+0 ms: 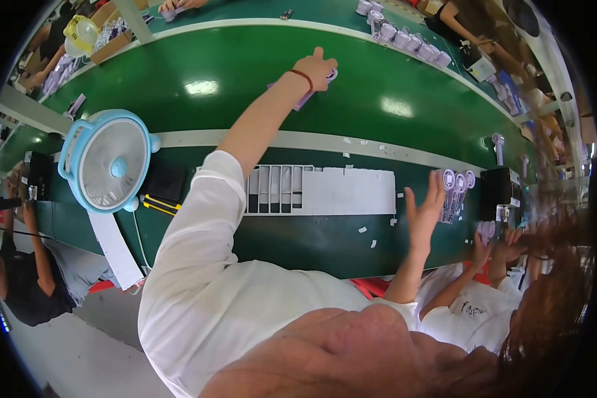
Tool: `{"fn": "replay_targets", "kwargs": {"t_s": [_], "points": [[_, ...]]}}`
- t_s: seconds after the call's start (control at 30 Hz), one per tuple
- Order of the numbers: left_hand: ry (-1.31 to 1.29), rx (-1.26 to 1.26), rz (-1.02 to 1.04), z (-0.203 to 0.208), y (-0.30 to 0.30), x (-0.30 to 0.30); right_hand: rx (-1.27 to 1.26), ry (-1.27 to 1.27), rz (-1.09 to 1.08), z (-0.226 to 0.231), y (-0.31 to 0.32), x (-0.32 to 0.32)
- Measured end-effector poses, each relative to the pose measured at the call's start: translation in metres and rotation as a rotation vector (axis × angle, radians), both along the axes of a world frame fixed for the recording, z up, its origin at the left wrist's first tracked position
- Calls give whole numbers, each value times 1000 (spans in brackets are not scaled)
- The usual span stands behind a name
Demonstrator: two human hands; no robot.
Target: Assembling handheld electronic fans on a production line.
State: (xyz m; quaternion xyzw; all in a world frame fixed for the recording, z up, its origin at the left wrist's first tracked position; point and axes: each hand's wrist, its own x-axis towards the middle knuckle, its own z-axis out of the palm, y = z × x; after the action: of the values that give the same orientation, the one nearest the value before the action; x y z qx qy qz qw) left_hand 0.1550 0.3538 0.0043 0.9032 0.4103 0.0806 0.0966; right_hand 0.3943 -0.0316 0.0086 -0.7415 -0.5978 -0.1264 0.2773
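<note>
My left arm stretches far forward over the green belt. My left hand (315,71) is closed around a light purple handheld fan (304,101); part of its round head and its handle show past the fingers, one finger pointing outward. The grip itself is mostly hidden under the hand. Over the near bench on the right, my right hand (423,212) is raised with fingers stretched apart and holds nothing. Just right of it several purple handheld fans (452,192) lie side by side. Between my arms lies a white label sheet (348,191), its left part peeled down to a grid.
A blue round fan (113,162) stands at the left, beside a yellow cutter knife (159,204). Black boxes (499,194) stand at the right, near a co-worker's hands (482,249). Across the belt are more purple fans (414,45). Small white scraps (362,229) dot the bench.
</note>
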Motion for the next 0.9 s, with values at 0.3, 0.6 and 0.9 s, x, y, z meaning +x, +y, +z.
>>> {"fn": "replay_targets", "kwargs": {"t_s": [0.3, 0.6, 0.9], "points": [[-530, 0, -164, 107, -102, -76, 5, 360, 331, 24, 29, -55], [-764, 113, -444, 130, -212, -90, -290, 1592, 787, 11, 16, -209], [-124, 58, -140, 54, -292, -171, -585, 1056, 717, 65, -100, -171]]}}
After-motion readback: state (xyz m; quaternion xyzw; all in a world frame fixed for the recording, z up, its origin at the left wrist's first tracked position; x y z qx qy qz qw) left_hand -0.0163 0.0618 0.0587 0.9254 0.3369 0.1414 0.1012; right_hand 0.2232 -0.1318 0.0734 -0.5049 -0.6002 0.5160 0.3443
